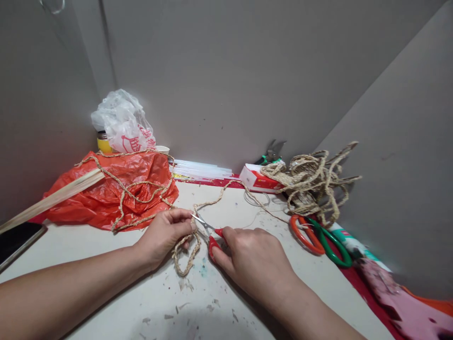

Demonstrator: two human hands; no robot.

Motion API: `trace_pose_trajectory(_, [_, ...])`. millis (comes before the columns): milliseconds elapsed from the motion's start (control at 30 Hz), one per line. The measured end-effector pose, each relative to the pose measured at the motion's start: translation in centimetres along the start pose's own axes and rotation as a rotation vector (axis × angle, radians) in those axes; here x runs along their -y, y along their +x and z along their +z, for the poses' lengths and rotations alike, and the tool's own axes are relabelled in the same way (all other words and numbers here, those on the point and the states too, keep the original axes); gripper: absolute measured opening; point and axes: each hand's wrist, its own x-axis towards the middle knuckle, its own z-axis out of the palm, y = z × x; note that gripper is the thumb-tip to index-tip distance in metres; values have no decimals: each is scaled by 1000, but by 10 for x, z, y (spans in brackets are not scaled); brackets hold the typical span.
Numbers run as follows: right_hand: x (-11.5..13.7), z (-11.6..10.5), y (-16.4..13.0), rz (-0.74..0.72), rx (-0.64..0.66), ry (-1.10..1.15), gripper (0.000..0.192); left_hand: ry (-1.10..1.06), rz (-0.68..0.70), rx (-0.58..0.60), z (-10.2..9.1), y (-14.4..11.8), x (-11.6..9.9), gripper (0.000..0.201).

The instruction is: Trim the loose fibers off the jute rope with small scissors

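The left hand (164, 233) pinches the braided twine (187, 257) above the worktop (106, 293); right hand (253, 257) fingers grasp small red scissors (210, 233), blades open at the strand; trimming seemingly underway; a clean snip needs tension.

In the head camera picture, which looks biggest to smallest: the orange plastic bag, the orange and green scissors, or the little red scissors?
1. Orange plastic bag
2. Orange and green scissors
3. Little red scissors, partly hidden by the right hand
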Motion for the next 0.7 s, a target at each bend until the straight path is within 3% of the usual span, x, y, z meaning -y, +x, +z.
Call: trace_pose_trajectory(700, [1, 3, -1, -5, -23, 12, 26, 17, 19, -8, 3, 0, 1, 29])
